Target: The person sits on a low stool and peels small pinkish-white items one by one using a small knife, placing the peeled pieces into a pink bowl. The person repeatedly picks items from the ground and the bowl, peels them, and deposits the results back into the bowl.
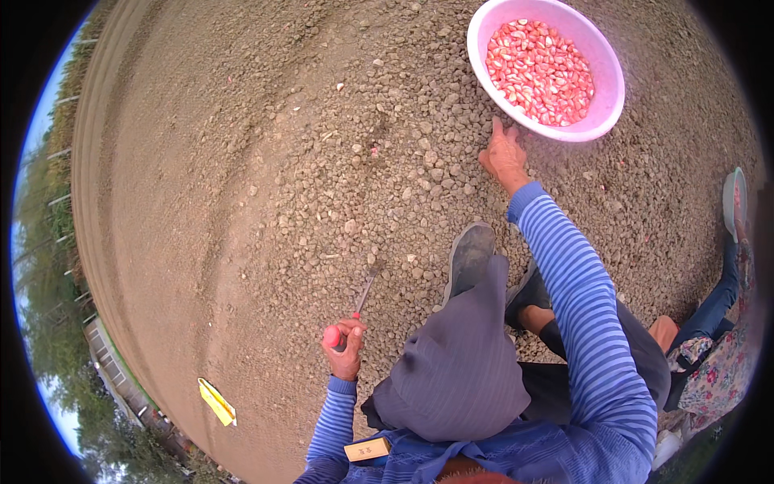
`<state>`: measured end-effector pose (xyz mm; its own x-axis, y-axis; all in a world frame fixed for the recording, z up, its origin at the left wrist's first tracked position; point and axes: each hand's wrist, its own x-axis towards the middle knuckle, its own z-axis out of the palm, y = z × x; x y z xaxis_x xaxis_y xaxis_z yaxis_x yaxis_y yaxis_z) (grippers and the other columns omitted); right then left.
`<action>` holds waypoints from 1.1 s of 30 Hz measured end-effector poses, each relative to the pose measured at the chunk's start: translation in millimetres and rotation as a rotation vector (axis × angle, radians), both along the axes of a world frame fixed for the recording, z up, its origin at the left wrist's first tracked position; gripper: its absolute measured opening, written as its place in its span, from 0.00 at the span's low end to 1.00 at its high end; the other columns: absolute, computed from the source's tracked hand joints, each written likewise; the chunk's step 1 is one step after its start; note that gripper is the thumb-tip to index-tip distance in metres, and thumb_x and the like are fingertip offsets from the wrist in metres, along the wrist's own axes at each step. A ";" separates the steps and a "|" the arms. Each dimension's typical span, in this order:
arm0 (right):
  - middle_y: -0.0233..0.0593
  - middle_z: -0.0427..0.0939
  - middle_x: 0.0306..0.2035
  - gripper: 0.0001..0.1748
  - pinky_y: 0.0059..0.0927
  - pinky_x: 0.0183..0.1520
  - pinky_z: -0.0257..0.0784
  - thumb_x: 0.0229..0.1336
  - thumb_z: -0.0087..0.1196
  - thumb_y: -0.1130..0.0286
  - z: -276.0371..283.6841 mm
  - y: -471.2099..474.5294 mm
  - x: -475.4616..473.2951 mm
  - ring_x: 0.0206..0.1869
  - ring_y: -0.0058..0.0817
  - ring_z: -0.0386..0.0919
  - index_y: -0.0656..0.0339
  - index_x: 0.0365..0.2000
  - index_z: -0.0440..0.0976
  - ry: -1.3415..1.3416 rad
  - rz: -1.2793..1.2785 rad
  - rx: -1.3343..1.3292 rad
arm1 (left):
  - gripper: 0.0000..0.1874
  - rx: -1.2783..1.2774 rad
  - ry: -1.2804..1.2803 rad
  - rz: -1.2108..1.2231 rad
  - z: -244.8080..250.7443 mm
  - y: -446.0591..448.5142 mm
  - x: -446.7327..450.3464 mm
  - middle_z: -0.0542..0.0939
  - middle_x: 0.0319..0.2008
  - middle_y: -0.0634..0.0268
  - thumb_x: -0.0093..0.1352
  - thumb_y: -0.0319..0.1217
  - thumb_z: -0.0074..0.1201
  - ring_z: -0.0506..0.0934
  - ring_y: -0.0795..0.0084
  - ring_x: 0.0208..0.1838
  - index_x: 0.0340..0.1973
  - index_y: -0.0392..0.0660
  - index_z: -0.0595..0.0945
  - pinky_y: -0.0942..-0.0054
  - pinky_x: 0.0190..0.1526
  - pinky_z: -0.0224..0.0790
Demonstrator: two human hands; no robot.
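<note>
My left hand (344, 351) is closed around the red handle of a small hand tool (364, 296). Its narrow metal blade angles down, with the tip at the loose soil. My right hand (505, 157) reaches forward, fingers apart, to the near rim of a pink plastic basin (606, 103). Whether the fingertips touch the rim I cannot tell. Inside the basin lie many garlic cloves (538, 72) with a pinkish-red coating. A reddish clove-like piece (373, 151) rests on the soil between the basin and the tool.
Cloddy soil (272, 199) surrounds my shoes (471, 254). A yellow packet (216, 402) lies at the left. To the right, another person in floral clothing (713, 375) reaches into a pale green basin (730, 199). A small box (367, 449) bearing writing sits at my waist.
</note>
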<state>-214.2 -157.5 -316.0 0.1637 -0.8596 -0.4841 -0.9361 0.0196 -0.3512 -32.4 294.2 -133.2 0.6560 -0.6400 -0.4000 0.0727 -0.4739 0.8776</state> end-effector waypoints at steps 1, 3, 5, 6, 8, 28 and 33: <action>0.67 0.60 0.64 0.51 0.59 0.64 0.70 0.50 0.65 0.65 -7.1 -6.9 11.4 0.67 0.63 0.67 0.48 0.73 0.53 0.012 -0.021 -0.057 | 0.12 0.003 0.009 -0.011 -0.7 -0.3 -3.5 0.84 0.34 0.58 0.72 0.31 0.61 0.73 0.76 0.27 0.27 0.42 0.76 0.65 0.46 0.74; 0.69 0.60 0.63 0.52 0.59 0.64 0.70 0.49 0.64 0.66 -19.6 -14.5 31.6 0.67 0.65 0.66 0.48 0.73 0.52 0.056 -0.076 -0.124 | 0.13 0.004 -0.002 -0.010 -1.8 -3.9 -8.4 0.84 0.34 0.57 0.72 0.28 0.62 0.76 0.74 0.31 0.27 0.42 0.75 0.67 0.43 0.73; 0.75 0.58 0.64 0.50 0.59 0.62 0.72 0.50 0.62 0.68 -26.7 -20.8 41.9 0.62 0.69 0.71 0.50 0.73 0.53 0.017 0.005 -0.226 | 0.13 -0.017 0.017 -0.017 0.0 -6.6 -12.7 0.85 0.35 0.57 0.71 0.25 0.62 0.78 0.73 0.35 0.26 0.42 0.73 0.69 0.39 0.72; 0.78 0.56 0.65 0.49 0.59 0.60 0.74 0.50 0.62 0.68 -28.7 -25.5 44.3 0.59 0.70 0.74 0.52 0.72 0.53 -0.009 0.044 -0.179 | 0.14 -0.009 0.021 -0.017 0.9 -8.3 -13.5 0.85 0.35 0.57 0.72 0.26 0.62 0.77 0.73 0.34 0.26 0.42 0.73 0.70 0.39 0.72; 0.77 0.57 0.65 0.45 0.60 0.57 0.76 0.51 0.60 0.69 -30.0 -35.3 48.1 0.54 0.69 0.77 0.51 0.70 0.57 -0.041 0.148 -0.118 | 0.13 0.040 0.030 -0.007 4.3 -10.4 -13.7 0.84 0.36 0.57 0.72 0.27 0.62 0.77 0.73 0.33 0.27 0.42 0.74 0.71 0.39 0.72; 0.60 0.56 0.74 0.37 0.48 0.53 0.73 0.62 0.58 0.64 -14.1 77.4 108.8 0.53 0.47 0.77 0.48 0.71 0.60 0.089 0.694 -0.244 | 0.12 0.018 0.026 0.013 4.8 -6.7 -10.8 0.84 0.38 0.57 0.73 0.27 0.61 0.76 0.74 0.34 0.28 0.42 0.75 0.70 0.42 0.71; 0.56 0.55 0.73 0.40 0.53 0.60 0.67 0.56 0.62 0.68 -7.6 120.5 121.0 0.59 0.55 0.70 0.49 0.70 0.63 -0.199 0.750 -0.214 | 0.12 0.000 0.079 0.003 6.9 -8.4 -8.7 0.83 0.39 0.57 0.73 0.28 0.61 0.77 0.74 0.36 0.28 0.42 0.75 0.73 0.40 0.70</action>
<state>-93.1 -37.0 -323.6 0.7999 -0.5573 -0.2224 -0.5927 -0.6758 -0.4381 -41.1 285.8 -126.4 0.6244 -0.6378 -0.4509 0.1434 -0.4738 0.8689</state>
